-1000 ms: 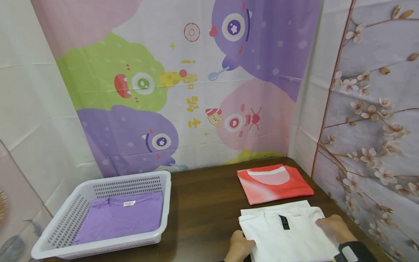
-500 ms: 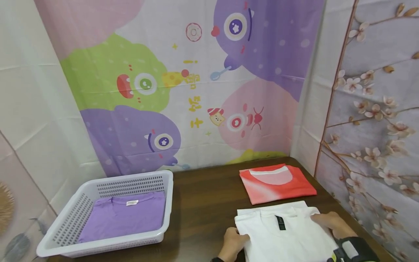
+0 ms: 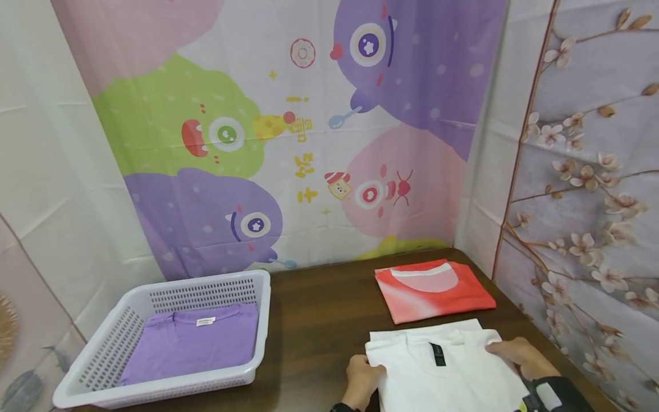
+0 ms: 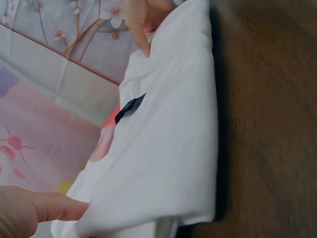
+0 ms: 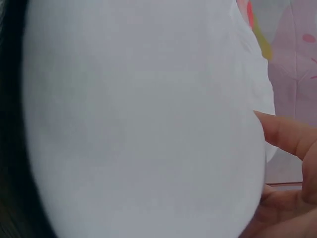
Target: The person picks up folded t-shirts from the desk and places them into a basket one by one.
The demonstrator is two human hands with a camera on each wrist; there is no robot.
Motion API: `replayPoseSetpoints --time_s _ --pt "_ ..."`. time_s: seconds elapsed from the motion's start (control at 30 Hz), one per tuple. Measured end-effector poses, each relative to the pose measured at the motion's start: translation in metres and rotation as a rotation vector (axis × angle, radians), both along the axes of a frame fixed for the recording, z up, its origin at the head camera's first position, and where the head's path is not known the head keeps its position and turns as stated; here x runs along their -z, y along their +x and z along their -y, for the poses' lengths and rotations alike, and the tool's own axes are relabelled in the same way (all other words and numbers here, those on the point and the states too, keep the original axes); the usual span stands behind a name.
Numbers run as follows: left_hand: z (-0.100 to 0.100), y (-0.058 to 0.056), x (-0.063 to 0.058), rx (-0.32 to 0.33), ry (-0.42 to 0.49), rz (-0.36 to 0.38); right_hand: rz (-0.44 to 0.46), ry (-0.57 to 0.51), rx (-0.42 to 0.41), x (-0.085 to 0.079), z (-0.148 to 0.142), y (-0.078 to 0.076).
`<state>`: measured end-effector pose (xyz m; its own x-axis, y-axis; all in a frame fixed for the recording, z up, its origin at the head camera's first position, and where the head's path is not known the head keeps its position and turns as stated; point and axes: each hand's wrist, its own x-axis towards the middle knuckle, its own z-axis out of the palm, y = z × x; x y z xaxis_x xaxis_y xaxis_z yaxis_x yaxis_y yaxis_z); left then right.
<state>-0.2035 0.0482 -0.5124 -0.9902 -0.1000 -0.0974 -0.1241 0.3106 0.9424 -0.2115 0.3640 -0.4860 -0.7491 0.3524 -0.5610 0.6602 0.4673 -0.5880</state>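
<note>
A folded white T-shirt (image 3: 453, 380) with a black neck label (image 3: 438, 354) is at the front right of the table, its near end cut off by the head view. My left hand (image 3: 362, 379) pinches its left edge, thumb on top, as the left wrist view also shows at the shirt's corner. At the opposite edge my right hand (image 3: 522, 356) grips the cloth between thumb and fingers. In the right wrist view, white fabric (image 5: 148, 119) fills most of the picture, with the right thumb (image 5: 282, 131) on its edge and the other fingers partly hidden behind it.
A light grey plastic basket (image 3: 261, 337) at the left holds a folded purple T-shirt (image 3: 190, 346). Just behind the white shirt lies a folded red and pink T-shirt (image 3: 432, 289). Printed curtains hang behind and beside the dark wooden table (image 3: 314, 320).
Both hands have shifted slightly left together with the white T-shirt, keeping their hold on its two sides. The basket and the red T-shirt stay in place.
</note>
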Motion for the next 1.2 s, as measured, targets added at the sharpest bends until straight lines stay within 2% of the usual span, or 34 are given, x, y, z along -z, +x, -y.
replayPoseSetpoints --time_s 0.2,0.33,0.53,0.73,0.83,0.93,1.03,1.2 --pt "0.013 0.002 0.001 0.028 -0.013 -0.009 -0.009 -0.070 -0.093 0.001 0.005 0.006" --pt "0.026 0.003 0.003 0.055 -0.026 -0.017 -0.010 -0.044 -0.129 0.002 0.013 0.008" --pt "0.049 0.005 0.002 0.112 0.011 -0.009 -0.116 -0.062 -0.120 0.003 0.031 0.011" --pt "0.068 0.006 -0.001 0.141 -0.016 0.019 -0.202 -0.114 -0.136 0.003 0.051 0.016" --pt "0.077 0.007 -0.002 0.150 -0.029 0.026 -0.219 -0.135 -0.148 0.005 0.059 0.017" --pt "0.081 0.006 -0.001 0.164 -0.003 0.031 -0.205 -0.149 -0.139 0.006 0.062 0.016" --pt "0.081 0.005 0.000 0.152 0.031 0.025 -0.187 -0.165 -0.131 0.007 0.061 0.013" --pt "0.076 0.001 0.004 0.068 0.047 0.007 -0.156 -0.159 -0.155 0.007 0.056 0.006"
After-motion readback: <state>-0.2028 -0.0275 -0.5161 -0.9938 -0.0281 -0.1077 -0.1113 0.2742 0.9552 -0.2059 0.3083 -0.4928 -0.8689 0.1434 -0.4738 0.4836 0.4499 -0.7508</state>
